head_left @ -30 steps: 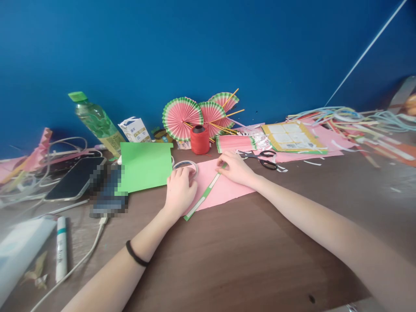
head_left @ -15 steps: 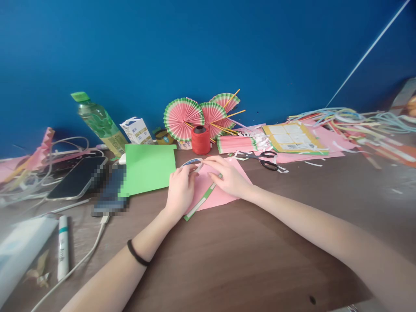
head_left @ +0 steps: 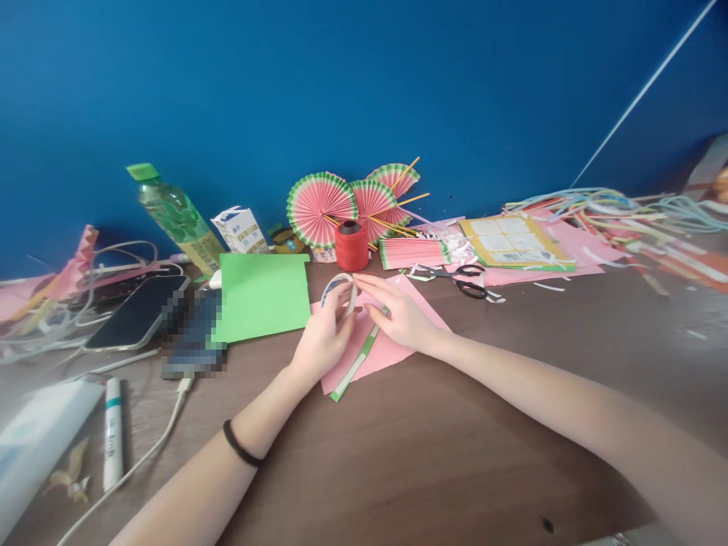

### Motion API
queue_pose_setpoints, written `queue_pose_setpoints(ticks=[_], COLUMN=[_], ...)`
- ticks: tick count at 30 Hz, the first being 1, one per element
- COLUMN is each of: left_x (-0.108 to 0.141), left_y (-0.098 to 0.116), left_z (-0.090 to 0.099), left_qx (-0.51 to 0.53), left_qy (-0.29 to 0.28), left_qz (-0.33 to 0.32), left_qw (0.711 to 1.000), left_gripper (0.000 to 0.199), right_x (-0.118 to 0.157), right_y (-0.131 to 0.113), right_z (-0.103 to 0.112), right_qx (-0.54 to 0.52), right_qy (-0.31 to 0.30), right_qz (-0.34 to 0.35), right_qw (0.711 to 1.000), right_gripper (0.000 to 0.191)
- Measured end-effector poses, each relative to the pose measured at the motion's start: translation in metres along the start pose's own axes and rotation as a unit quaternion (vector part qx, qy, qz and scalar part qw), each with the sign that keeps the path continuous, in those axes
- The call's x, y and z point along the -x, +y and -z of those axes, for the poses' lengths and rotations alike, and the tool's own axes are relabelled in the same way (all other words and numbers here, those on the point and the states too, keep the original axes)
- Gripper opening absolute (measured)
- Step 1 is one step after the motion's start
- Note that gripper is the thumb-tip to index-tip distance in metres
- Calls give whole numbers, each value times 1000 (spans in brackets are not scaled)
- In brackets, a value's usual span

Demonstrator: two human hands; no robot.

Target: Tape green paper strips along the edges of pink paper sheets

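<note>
A pink paper sheet (head_left: 392,346) lies on the brown table, with a narrow green strip bearing a white band (head_left: 362,358) slanting across it. My left hand (head_left: 327,326) grips a roll of tape (head_left: 352,292), tilted up on its edge above the sheet's far left part. Over the sheet's right side is my right hand (head_left: 401,315), its fingertips meeting the roll's right edge and its thumb beside the strip's upper end. Whether those fingertips pinch the tape's end is too small to tell. A green sheet (head_left: 265,296) lies just left of my left hand.
Behind the hands stand a red thread spool (head_left: 351,246) and pleated paper fans (head_left: 321,206). Black-handled scissors (head_left: 469,288) lie right of the spool. Phones (head_left: 136,312), a marker (head_left: 113,436), a cable and a leaning green bottle (head_left: 176,216) are at the left.
The tape roll has tipped up more upright in my left hand. The pink sheet and the green strip have shifted slightly toward me and to the right.
</note>
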State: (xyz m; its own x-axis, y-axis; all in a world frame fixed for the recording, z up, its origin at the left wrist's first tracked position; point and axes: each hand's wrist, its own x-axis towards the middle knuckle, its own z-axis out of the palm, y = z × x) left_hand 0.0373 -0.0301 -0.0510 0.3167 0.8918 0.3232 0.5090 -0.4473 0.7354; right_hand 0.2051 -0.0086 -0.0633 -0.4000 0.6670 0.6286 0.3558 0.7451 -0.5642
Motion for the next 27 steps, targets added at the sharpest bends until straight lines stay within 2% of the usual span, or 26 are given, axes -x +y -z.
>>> queue_pose_setpoints(ticks=[3,7,11,14,17,19,21,23,25,27], left_x=[-1,-1,0,0,-1,-1,-1,-1,-1,-1], left_y=[0,0,-3,-4,-3,-3,-3,-4,-5,-5], left_z=[0,1,0,-1,0,1,2,2,3,3], left_qx=[-13,-80,-111,-115,-100,-85,-78,-75,-73,-74], left_qy=[4,4,0,11,17,16,16,16,19,24], left_qz=[12,9,-3,-7,1,8,14,16,12,4], left_qw=[1000,997,994,993,995,996,997,997,997,997], left_gripper=[44,37,31,28,27,28,28,30,32,33], right_x=[-2,-5,-6,-10,-20,-28,-33,-34,-32,-28], right_y=[-3,-5,-5,-2,9,21,35,48,59,65], right_z=[2,6,9,11,23,40,64,89,110,124], right_qx=[2,21,18,17,16,26,84,160,273,337], right_qy=[18,68,96,83,77,75,13,-82,-92,-136], right_qz=[4,3,-6,-7,-61,-141,-233,-311,-356,-390], right_qw=[1000,997,995,996,995,987,969,933,889,846], right_gripper=[31,10,11,12,13,23,25,22,22,23])
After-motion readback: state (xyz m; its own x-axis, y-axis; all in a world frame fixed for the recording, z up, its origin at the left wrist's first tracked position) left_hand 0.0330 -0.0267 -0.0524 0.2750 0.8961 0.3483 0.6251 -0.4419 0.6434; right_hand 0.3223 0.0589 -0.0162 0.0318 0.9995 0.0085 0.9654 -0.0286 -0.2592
